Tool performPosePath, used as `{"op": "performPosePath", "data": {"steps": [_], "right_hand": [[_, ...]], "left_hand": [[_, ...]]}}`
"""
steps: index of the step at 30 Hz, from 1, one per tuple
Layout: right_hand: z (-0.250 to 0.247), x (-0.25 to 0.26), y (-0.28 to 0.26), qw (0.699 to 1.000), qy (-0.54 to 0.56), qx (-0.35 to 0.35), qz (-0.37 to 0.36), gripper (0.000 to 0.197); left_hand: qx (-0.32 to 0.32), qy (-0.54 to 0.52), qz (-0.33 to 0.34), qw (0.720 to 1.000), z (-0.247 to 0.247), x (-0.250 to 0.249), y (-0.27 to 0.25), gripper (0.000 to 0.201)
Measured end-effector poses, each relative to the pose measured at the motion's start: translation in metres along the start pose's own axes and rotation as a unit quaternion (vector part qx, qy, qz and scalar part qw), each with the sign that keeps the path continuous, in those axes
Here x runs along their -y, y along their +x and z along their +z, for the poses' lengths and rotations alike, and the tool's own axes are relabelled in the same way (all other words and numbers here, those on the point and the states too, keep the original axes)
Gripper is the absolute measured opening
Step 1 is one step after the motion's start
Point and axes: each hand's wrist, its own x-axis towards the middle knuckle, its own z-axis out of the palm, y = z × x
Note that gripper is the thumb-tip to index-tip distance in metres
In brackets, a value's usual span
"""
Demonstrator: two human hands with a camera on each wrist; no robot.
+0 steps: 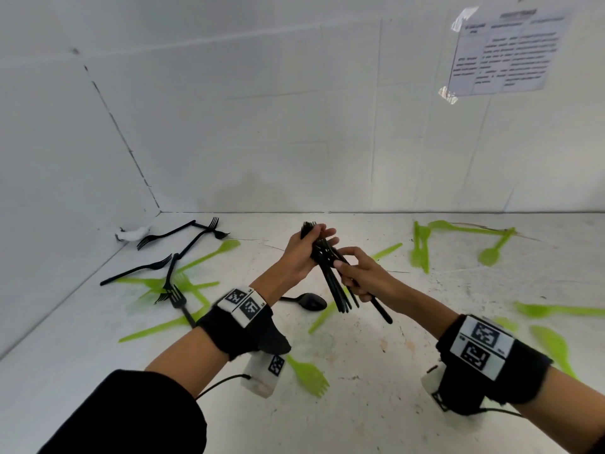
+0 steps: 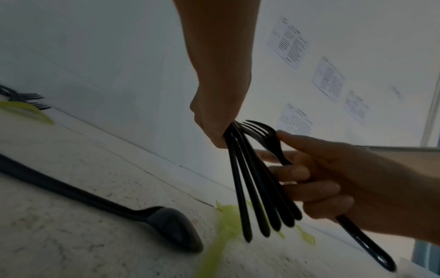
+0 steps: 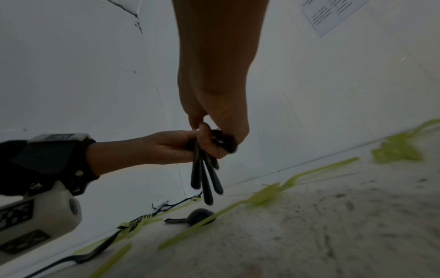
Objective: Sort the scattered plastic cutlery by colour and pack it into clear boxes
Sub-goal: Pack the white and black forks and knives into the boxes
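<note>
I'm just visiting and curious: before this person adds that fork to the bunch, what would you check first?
1. Left hand grips the black fork bundle firmly: ok.
2. Right hand holds a single black fork: ok.
3. That fork's tines point the same way as the bundle's: ok.
4. Bundle holds black pieces only, no green: ok.
5. A clear box is ready nearby: cannot tell, none in view.
6. All black pieces collected: not ok; a black spoon and black forks lie on the table.
</note>
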Motion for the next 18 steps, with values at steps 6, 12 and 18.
{"op": "performPosePath", "data": {"steps": [6,12,18], "right_hand": [[-0.029,-0.017,-0.006,0.993,-0.037,-0.116,0.002,0.021],[-0.055,-0.03,0.001,0.961,-0.092,-0.262,-0.007,0.023],[-0.028,-0.001,0.008,0.974,0.022,-0.203,-0.1,0.006]], "left_hand": [[-0.114,-0.056,0.056,0.99,-0.024,-0.023,0.01,0.015],[-0.119,-0.016,0.093,0.988,-0.033,-0.024,0.009,0.016],[-0.013,0.045,0.001,0.999,-0.009,-0.004,-0.005,0.019]]}}
